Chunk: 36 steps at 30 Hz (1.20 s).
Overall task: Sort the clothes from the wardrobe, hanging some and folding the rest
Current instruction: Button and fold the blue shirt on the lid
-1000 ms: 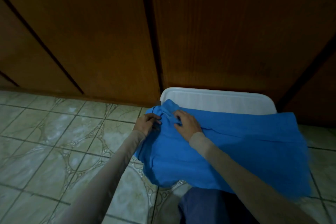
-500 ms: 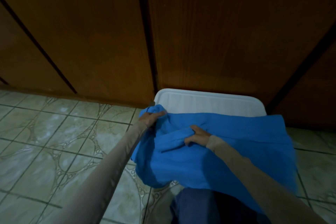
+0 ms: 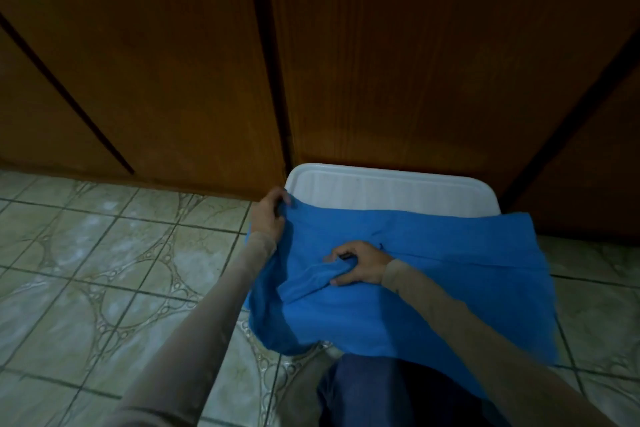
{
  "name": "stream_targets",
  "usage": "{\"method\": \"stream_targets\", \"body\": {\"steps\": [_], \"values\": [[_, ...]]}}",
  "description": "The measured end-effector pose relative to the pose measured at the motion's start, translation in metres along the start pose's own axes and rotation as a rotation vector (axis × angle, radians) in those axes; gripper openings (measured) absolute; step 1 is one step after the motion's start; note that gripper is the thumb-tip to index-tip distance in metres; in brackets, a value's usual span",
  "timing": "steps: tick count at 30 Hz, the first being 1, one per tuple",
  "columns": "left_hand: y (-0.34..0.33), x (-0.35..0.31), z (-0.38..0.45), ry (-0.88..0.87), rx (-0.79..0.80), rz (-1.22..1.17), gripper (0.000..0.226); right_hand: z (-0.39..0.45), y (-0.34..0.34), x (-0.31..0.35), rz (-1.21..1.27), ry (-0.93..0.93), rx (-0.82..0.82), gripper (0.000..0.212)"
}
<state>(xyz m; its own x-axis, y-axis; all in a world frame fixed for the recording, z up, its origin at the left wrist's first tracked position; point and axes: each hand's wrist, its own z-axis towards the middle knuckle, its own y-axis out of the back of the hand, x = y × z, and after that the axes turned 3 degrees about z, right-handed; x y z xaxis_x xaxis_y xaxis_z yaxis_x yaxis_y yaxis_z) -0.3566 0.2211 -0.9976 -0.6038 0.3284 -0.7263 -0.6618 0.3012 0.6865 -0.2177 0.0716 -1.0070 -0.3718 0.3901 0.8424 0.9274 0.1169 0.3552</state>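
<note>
A blue garment (image 3: 433,288) lies spread over a white plastic surface (image 3: 391,191) that stands against the wooden wardrobe doors. My left hand (image 3: 268,217) grips the garment's far left corner at the white rim. My right hand (image 3: 360,265) sits in the middle of the cloth, fingers curled round a folded sleeve-like strip of the blue fabric. The garment's near edge hangs over the front, above my knee.
Brown wardrobe doors (image 3: 381,62) fill the back, shut. Patterned pale tiled floor (image 3: 104,270) spreads to the left and right of the white surface. My dark blue trouser leg (image 3: 374,392) is at the bottom centre.
My left hand has moved out to the garment's far left corner. My right hand has pulled back toward the middle, drawing a folded strip of fabric with it.
</note>
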Motion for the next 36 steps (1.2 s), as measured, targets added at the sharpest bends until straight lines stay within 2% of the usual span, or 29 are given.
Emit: {"method": "stream_targets", "body": {"steps": [2, 3, 5, 7, 9, 13, 16, 19, 22, 26, 29, 36], "values": [[0.0, 0.004, -0.003, -0.183, 0.126, 0.453, 0.041, 0.001, 0.0, -0.003, -0.072, 0.067, -0.057, 0.035], [-0.001, 0.007, -0.003, -0.234, 0.157, 0.658, 0.044, 0.002, 0.001, -0.004, -0.093, 0.104, -0.084, 0.03], [0.0, 0.012, -0.002, -0.245, 0.142, 0.837, 0.053, 0.003, 0.0, -0.005, -0.021, 0.136, -0.147, 0.018], [0.003, 0.015, 0.001, -0.231, 0.136, 0.794, 0.055, 0.008, 0.003, -0.006, 0.118, 0.122, -0.225, 0.026], [0.006, 0.015, 0.002, -0.237, 0.152, 0.754, 0.054, 0.013, 0.006, -0.004, 0.121, 0.093, -0.332, 0.039], [0.004, 0.019, 0.003, -0.216, 0.136, 0.654, 0.054, 0.022, 0.015, 0.004, -0.045, 0.024, -0.484, 0.047], [0.002, 0.019, 0.002, -0.173, 0.117, 0.628, 0.051, 0.027, 0.017, 0.006, -0.317, -0.136, -0.49, 0.054], [-0.002, 0.01, -0.004, -0.129, 0.067, 0.627, 0.042, 0.03, 0.015, 0.005, -0.503, -0.18, -0.532, 0.051], [-0.01, -0.002, -0.016, -0.121, -0.015, 0.664, 0.034, 0.025, 0.012, 0.002, -0.447, -0.18, -0.584, 0.055], [-0.025, -0.016, -0.029, -0.004, 0.07, 0.745, 0.056, 0.017, 0.014, -0.005, -0.447, -0.19, -0.509, 0.039], [-0.029, -0.022, -0.034, 0.079, 0.142, 0.737, 0.05, 0.016, 0.015, -0.011, -0.428, -0.195, -0.503, 0.028], [-0.02, -0.017, -0.039, 0.016, 0.147, 0.751, 0.046, 0.018, 0.012, -0.008, -0.425, -0.203, -0.569, 0.025]]}}
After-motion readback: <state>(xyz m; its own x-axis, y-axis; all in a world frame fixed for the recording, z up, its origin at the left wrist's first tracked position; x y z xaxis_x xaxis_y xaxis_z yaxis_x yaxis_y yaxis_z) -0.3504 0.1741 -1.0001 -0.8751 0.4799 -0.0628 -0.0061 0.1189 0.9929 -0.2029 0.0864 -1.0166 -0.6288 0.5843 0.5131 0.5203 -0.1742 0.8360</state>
